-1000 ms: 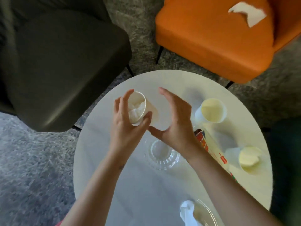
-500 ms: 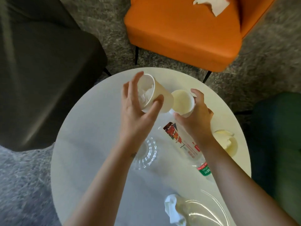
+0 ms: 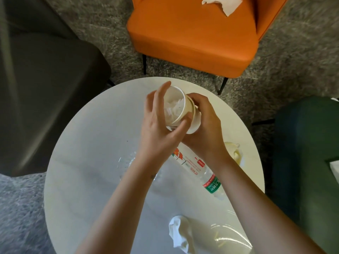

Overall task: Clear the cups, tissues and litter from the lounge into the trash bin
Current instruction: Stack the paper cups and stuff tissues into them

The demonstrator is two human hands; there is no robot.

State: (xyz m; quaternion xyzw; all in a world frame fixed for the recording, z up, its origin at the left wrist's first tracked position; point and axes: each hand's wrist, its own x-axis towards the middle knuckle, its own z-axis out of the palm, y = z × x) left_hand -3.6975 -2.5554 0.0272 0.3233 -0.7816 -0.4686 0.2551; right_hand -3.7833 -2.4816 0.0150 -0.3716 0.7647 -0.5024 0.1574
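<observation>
A round white table (image 3: 88,162) stands on grey carpet between three chairs. At its near edge a crumpled tissue (image 3: 177,233) lies against a clear plastic cup (image 3: 231,241) that is on its side. Further in, a clear water bottle (image 3: 200,173) lies flat under the right forearm. Its label is red at one end and green at the other, and the writing on it is too small to read. A clear lid (image 3: 128,162) shows partly under the left wrist, and a crushed paper cup (image 3: 233,153) sits at the right edge.

Above the far half, the left hand (image 3: 157,132) grips a paper cup (image 3: 175,107) stuffed with tissue, and the right hand (image 3: 205,129) is curled round a second cup (image 3: 194,125). The first cup sits partly inside the second. Both are tilted, so the stuffing may fall out if the push is sudden. A forearm may also roll the bottle off the table.

Beyond the far edge, a torn tissue (image 3: 222,4) lies on the orange chair (image 3: 192,43). No trash bin is visible.
</observation>
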